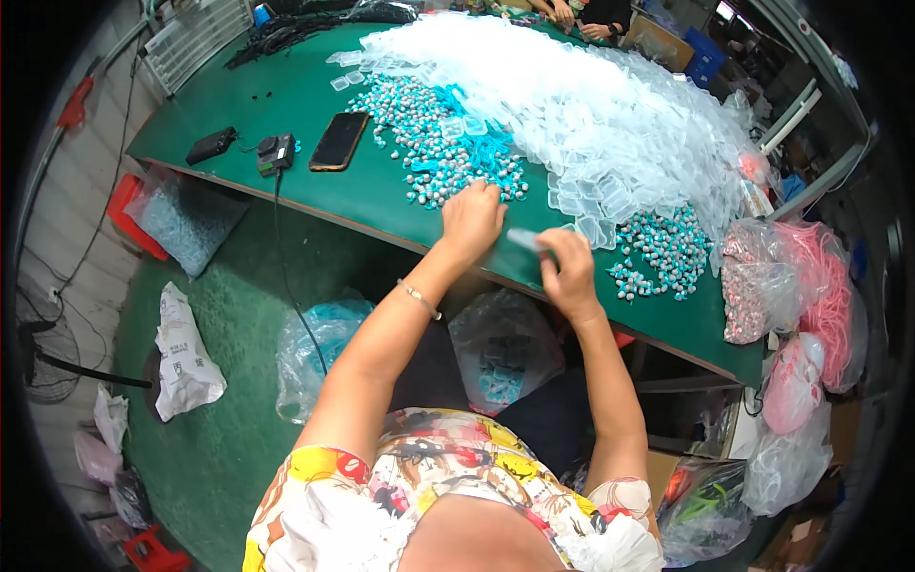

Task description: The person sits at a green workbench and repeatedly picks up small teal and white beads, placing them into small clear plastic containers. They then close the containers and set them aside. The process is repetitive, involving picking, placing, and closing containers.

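Observation:
My left hand point(472, 221) reaches onto the green table point(315, 105), palm down, its fingers at the near edge of a heap of small teal and white pieces point(429, 143) with teal cords. My right hand point(570, 272) is closed around a small clear plastic case point(526, 239), blurred by motion, just above the table's front edge. A large pile of clear plastic cases point(572, 86) covers the table's far half. A smaller scatter of teal and white pieces point(658, 253) lies to the right of my right hand.
A dark phone point(338, 140), a black charger block point(274, 153) and a black pouch point(211, 145) lie at the table's left. Bags of pink pieces point(791, 286) sit at the right end. Plastic bags point(500, 348) stand under the table. Another person's hands point(572, 14) work at the far side.

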Tool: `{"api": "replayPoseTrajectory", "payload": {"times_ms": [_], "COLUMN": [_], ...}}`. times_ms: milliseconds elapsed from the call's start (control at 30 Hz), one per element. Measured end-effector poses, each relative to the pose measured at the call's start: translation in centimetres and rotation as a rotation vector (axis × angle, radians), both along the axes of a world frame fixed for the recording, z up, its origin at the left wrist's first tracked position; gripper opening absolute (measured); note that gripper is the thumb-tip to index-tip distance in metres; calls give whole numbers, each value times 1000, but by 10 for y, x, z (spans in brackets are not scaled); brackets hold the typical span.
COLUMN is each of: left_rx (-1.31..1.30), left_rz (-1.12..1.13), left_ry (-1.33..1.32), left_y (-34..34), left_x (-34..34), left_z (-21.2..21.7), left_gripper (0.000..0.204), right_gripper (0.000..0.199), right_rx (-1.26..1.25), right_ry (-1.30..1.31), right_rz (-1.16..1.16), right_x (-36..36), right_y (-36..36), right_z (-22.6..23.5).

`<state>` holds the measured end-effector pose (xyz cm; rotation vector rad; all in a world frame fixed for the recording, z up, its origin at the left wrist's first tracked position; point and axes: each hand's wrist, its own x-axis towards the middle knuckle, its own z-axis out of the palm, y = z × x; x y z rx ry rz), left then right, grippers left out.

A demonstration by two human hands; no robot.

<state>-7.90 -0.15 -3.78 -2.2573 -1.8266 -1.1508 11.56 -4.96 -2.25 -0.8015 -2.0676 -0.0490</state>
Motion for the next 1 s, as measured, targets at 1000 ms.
{"api": "replayPoseTrajectory", "payload": {"times_ms": [1000], "left_rx": [-107], "left_rz": [-329], "left_ry": [-128], "left_y": [-3], "left_x": [-14], "left_z": [-11], "left_gripper": [14], "right_gripper": [12], "right_rx": [-116], "right_ry": [-432], "right_rz": [-624], "right_x": [89], "right_y": [-18], "right_z": [2]}}
